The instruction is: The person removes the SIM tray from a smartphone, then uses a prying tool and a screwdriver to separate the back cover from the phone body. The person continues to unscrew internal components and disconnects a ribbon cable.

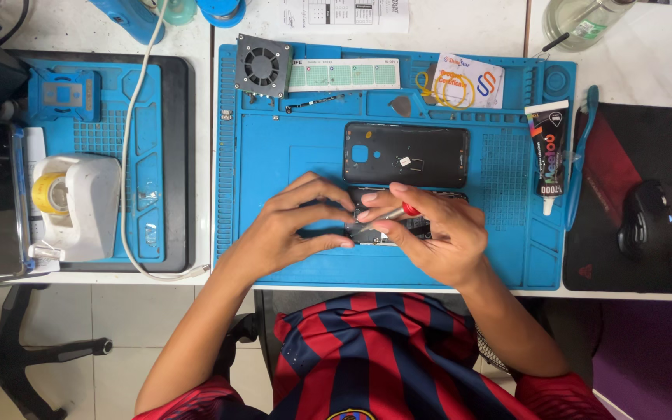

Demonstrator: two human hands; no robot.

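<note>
An opened black phone (421, 227) lies on the blue repair mat (274, 163), mostly hidden under both hands. My left hand (293, 225) rests on the phone's left end, fingers curled over it and holding it down. My right hand (437, 237) grips a small screwdriver with a red collar (407, 210), its tip pointing left onto the phone near my left fingertips. Just beyond the hands lies the phone's separate black back cover (406, 154), inner side up.
A small square fan (262, 66), a screw chart strip (342, 75), a card (470, 80) and a glue tube (550, 152) lie along the mat's far and right edges. A tape dispenser (71, 204) sits left; a mouse (651, 220) on a dark pad right.
</note>
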